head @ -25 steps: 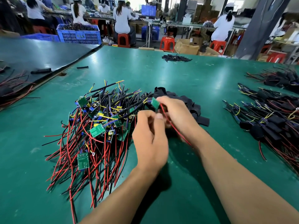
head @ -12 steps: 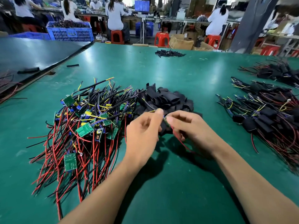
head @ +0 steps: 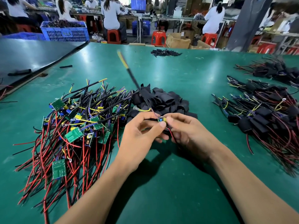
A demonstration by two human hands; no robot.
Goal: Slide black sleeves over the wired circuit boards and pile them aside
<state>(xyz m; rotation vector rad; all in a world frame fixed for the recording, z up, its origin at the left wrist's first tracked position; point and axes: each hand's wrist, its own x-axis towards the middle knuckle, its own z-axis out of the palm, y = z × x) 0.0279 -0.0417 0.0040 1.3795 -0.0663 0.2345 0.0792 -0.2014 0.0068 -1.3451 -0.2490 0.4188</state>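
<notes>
- Head view: the left hand [head: 142, 135] and the right hand [head: 189, 135] meet over the near middle of the green table [head: 178, 75]. Between them they pinch one small wired circuit board [head: 161, 119] with their thumbs and forefingers.
- Only a sliver of the board shows at the fingertips, with blue and yellow parts on it. I cannot tell whether a sleeve is on it.
- From the held board a black-jacketed cable [head: 134, 80] slants up and away to the left. It is blurred, and its yellow tip [head: 120, 55] is in the air over the far part of the table.
- A thin red wire [head: 169, 133] drops from the board between the two palms.
- Just beyond the hands lies the heap of loose black sleeves [head: 161, 99], flat and curled, resting on the table.
- To the left, touching that heap, is the tangle of bare wired boards [head: 77, 126]: green boards with red, black and yellow leads fanning toward the near left.
- To the right, well apart from the hands, lies the pile of sleeved boards [head: 258, 113]. A second such pile [head: 275, 70] lies farther back on the right.
- A small cluster of black sleeves [head: 165, 52] sits near the far edge, and a single sleeve [head: 65, 66] lies at the far left.
- A black table [head: 32, 54] adjoins on the left.
- Behind it stands a blue crate [head: 64, 32], with red stools [head: 158, 38] and cardboard boxes [head: 178, 40] further right.
- Seated workers in white [head: 111, 15] face away at the far benches.
</notes>
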